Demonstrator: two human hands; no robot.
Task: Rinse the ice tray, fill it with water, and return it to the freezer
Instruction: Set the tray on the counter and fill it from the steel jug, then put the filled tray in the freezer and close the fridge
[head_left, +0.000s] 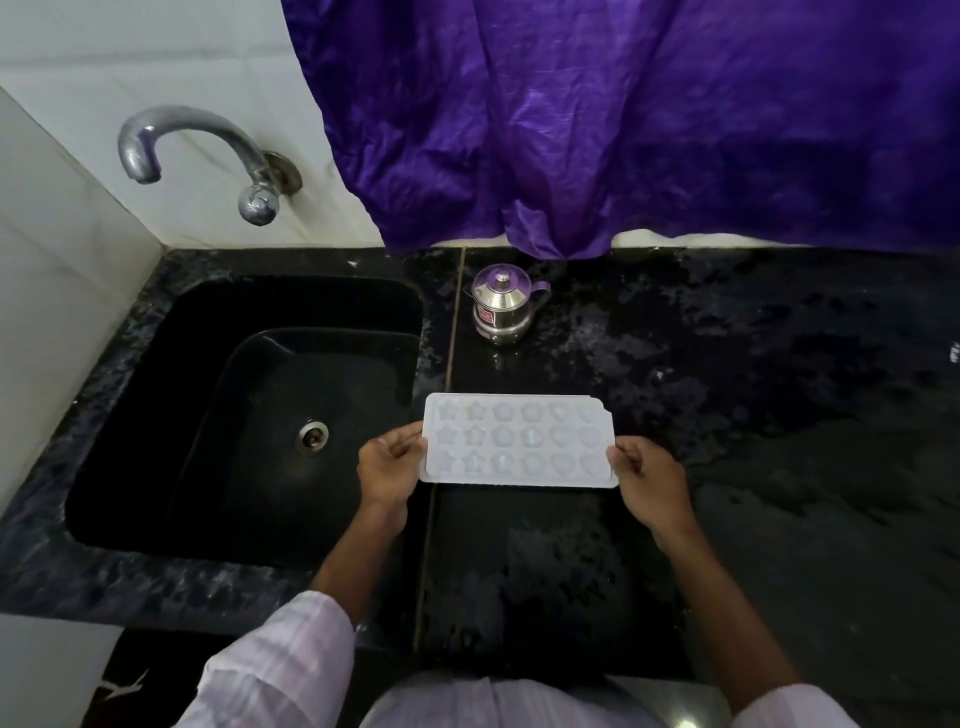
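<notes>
The pale translucent plastic ice tray (518, 447), moulded with star, flower and heart-shaped cells in three rows, is held level and cells-up above the dark speckled stone counter (753, 415), just to the right of the black sink basin (234, 415). Whether its underside touches the counter or hangs just above it cannot be told. No water runs from the curved chrome tap (192, 150) on the tiled wall, and the basin shows no clear sign of wet. The cells have a faint sheen, but it is too dim to say whether they hold water or are merely glossy plastic. My judgement is that the task stands early — the tray is not yet under the tap, so rinsing, filling and the carry to the freezer all seem left to do. No freezer is in view.

The left hand (389, 467) is curled closed on the tray's left short edge, thumb on top and fingers tucked beneath. The right hand (647, 475) pinches the right short edge likewise — both have a firm hold on the tray and nothing else. A small steel lidded pot with a purple handle (503, 304) stands behind the tray, well apart, below a purple cloth (623, 119).
</notes>
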